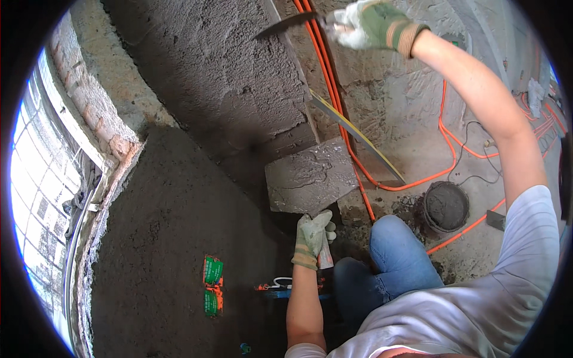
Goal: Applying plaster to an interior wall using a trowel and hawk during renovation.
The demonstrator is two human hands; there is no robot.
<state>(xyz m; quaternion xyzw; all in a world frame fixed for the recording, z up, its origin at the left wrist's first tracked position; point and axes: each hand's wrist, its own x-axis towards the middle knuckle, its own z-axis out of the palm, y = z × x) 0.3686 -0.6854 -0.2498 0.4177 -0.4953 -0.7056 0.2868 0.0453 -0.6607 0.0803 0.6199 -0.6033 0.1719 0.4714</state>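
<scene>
Grey wet mortar covers most of the wall [197, 77] while your left hand [313, 238] grasps the square mortar-smeared hawk board [309, 176] and your right hand [373, 24] clenches the flat steel trowel [286, 24], far bare patches remaining.

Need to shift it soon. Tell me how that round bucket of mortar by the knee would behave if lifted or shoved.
The bucket looks filled almost to its rim with grey mortar, so it is probably heavy for its size. Its round, squat shape suggests it would drag rather than tip on the rough floor. The orange cables beside it might snag it.
</scene>
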